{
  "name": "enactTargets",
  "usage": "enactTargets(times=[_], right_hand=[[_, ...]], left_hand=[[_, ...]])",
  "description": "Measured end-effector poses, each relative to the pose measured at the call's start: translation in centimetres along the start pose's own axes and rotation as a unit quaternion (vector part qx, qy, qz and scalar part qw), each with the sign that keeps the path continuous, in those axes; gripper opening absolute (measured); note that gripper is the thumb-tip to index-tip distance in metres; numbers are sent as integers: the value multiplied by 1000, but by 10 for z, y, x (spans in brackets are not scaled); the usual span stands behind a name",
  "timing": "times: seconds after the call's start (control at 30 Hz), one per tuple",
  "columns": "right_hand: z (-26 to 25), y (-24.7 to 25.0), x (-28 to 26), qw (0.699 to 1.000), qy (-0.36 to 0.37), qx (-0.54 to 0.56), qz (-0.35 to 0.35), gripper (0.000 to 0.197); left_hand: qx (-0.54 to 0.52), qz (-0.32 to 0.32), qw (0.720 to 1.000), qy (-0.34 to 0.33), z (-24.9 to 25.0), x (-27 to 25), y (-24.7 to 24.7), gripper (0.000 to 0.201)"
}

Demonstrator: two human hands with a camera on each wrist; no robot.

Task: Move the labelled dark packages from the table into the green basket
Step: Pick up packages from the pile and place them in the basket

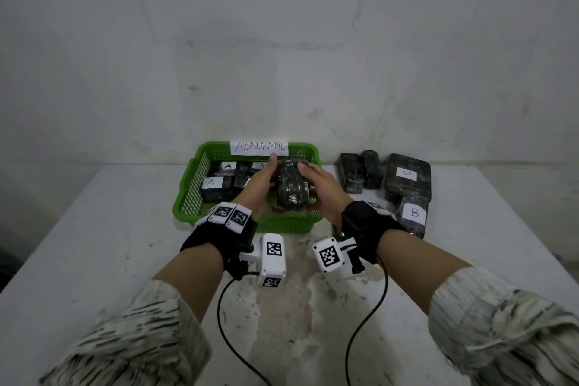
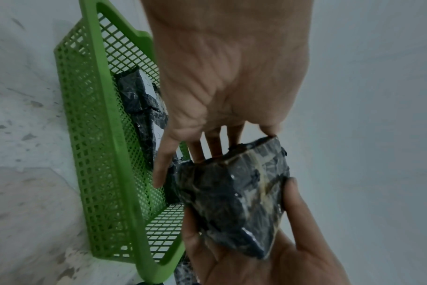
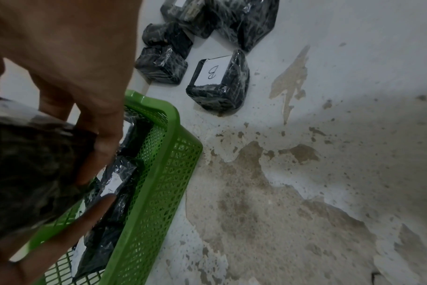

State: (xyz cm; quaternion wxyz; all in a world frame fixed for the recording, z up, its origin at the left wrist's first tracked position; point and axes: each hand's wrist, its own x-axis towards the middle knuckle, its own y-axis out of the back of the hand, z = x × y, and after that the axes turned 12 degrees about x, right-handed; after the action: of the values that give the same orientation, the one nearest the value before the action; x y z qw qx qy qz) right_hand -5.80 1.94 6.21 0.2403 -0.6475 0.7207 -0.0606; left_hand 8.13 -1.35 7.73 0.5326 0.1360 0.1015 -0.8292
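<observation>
Both hands, left hand (image 1: 260, 188) and right hand (image 1: 319, 186), clasp one dark package (image 1: 291, 186) between them above the green basket (image 1: 191, 197).

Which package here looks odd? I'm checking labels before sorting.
The dark plastic-wrapped package held by the left hand and right hand over the green plastic basket shows no label; packages inside show A.
</observation>
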Motion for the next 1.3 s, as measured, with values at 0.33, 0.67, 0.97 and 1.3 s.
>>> enactTargets(times=[0.33, 0.67, 0.97, 1.3], right_hand=[[-5, 4, -9, 999, -3, -33, -25, 27], [-7, 10, -11, 997, -14, -48, -57, 52], [-4, 4, -14, 993, -57, -19, -98, 50], [5, -4, -9, 997, -38, -47, -49, 97]], left_hand=[[28, 11, 999, -29, -4, 2, -1, 22], [21, -6, 1000, -7, -1, -2, -2, 32], [13, 46, 999, -10, -7, 0, -1, 46], [55, -29, 997, 50, -6, -5, 8, 50]])
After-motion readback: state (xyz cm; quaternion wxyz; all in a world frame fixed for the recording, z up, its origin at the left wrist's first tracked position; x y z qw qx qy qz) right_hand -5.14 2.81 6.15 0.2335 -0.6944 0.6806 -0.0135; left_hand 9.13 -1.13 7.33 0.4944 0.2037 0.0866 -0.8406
